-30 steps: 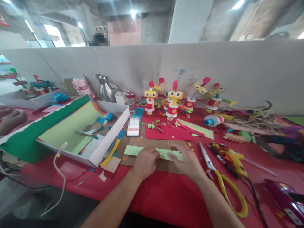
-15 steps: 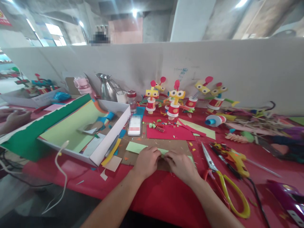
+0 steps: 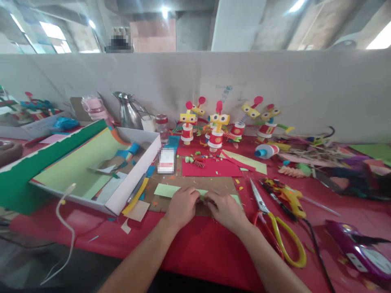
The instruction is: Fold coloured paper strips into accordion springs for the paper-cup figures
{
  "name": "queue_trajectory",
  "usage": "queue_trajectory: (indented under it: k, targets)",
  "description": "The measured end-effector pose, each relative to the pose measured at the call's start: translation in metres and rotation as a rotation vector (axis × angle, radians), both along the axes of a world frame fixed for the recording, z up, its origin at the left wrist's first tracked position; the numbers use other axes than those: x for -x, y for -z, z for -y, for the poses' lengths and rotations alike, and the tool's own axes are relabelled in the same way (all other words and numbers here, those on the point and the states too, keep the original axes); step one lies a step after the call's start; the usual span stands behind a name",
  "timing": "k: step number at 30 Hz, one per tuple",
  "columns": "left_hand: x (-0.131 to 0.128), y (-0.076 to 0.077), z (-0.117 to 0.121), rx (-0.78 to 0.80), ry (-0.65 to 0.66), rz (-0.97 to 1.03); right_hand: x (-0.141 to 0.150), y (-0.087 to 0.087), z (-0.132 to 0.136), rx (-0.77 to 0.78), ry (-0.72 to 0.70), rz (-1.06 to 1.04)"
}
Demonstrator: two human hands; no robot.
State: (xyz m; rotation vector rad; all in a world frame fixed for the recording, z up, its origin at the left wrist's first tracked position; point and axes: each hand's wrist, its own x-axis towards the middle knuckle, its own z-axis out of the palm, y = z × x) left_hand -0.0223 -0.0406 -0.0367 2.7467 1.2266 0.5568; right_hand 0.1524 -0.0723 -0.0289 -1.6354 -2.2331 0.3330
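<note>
A light green paper strip [image 3: 165, 190] lies lengthwise over a brown cardboard sheet [image 3: 159, 205] in front of me. My left hand [image 3: 184, 203] is closed at the middle of the strip, thumb and fingers pinching its near edge. Close beside it, my right hand [image 3: 222, 206] pinches the same edge with curled fingers. The fingertips almost meet, and they hide the part of the paper between them. Just beyond the cardboard lies a red paper sheet [image 3: 210, 168] with small coiled paper pieces [image 3: 195, 160] on it.
Scissors [image 3: 269, 221] and a yellow glue gun [image 3: 293, 201] lie to the right, with a purple tape-measure-like tool [image 3: 357, 248] beyond. A white box [image 3: 134, 179] of coloured paper stands left. Several paper-cup figures [image 3: 216, 138] line the back. A person's hand [image 3: 10, 151] shows far left.
The view has shifted slightly to the right, so everything appears further left. Both hands keep their pinch on the green strip, with little visible movement.
</note>
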Motion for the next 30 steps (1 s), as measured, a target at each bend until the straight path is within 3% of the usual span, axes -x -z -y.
queue_trajectory:
  k: [12,22,30]
  targets:
    - [0.011,-0.005,-0.003,0.093,-0.067,-0.005,-0.006,-0.003,-0.003,0.114,0.156,0.0]
    - [0.053,-0.006,-0.017,0.137,-0.173,0.045,-0.027,-0.014,0.002,0.253,0.261,-0.002]
    - [0.087,-0.001,-0.031,0.143,-0.259,0.041,-0.054,-0.013,0.013,0.252,0.384,-0.024]
